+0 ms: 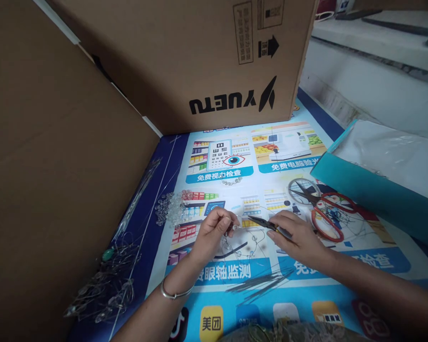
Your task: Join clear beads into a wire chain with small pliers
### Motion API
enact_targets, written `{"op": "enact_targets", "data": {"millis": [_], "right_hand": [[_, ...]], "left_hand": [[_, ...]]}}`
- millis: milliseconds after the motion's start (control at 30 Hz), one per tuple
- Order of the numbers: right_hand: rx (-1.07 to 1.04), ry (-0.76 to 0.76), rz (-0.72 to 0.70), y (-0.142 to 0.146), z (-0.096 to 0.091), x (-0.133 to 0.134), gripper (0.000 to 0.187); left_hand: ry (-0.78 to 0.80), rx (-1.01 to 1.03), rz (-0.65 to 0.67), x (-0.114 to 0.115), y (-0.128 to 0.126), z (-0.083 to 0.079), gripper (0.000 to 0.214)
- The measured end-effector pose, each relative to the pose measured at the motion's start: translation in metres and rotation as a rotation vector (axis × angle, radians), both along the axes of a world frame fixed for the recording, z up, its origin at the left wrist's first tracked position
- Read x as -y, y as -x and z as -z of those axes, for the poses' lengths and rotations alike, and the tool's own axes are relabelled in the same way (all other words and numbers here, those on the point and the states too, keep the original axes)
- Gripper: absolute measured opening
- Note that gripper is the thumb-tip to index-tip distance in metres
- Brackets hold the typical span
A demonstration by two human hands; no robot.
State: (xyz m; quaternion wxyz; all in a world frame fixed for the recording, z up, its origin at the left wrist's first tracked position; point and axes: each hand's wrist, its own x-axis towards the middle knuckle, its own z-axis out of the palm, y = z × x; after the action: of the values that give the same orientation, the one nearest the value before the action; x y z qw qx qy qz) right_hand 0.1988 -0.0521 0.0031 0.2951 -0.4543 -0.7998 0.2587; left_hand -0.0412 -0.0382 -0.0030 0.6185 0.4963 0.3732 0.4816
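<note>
My left hand (217, 228), with a metal bangle on its wrist, pinches a thin wire strand of clear beads (251, 254). The strand hangs in a loose loop over the printed sheet below. In my right hand (297, 237) is a pair of needle-nose pliers (259, 221), its dark jaws pointing left toward the pinched strand. A small gap shows between the plier tips and my left fingers; whether the jaws grip the fine wire is too small to tell. Under the strand, near the front, lie several dark straight wire pieces (260, 284).
Loose clear beads (171, 209) lie left of my hands. Tangled beaded wires (107, 285) sit front left. Red-handled scissors (330, 216) rest beside a round dish (304, 191) and wire scraps. A teal box (371, 199) stands right; a cardboard box (164, 61) rises behind.
</note>
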Motion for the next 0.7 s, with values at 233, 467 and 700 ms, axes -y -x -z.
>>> {"op": "enact_targets", "data": {"millis": [233, 467, 700], "right_hand": [[-0.040, 0.011, 0.002, 0.0007, 0.0002, -0.0001, 0.022], [-0.058, 0.045, 0.006, -0.0001, 0.0023, -0.0006, 0.023], [-0.060, -0.021, 0.033, 0.0016, 0.0067, -0.0002, 0.023]], "left_hand": [[0.004, -0.065, -0.040, -0.0003, -0.0016, -0.0023, 0.017], [0.042, -0.074, -0.050, -0.0023, -0.0017, -0.0005, 0.018], [0.075, -0.204, -0.086, -0.0098, 0.0008, 0.0028, 0.018]]}}
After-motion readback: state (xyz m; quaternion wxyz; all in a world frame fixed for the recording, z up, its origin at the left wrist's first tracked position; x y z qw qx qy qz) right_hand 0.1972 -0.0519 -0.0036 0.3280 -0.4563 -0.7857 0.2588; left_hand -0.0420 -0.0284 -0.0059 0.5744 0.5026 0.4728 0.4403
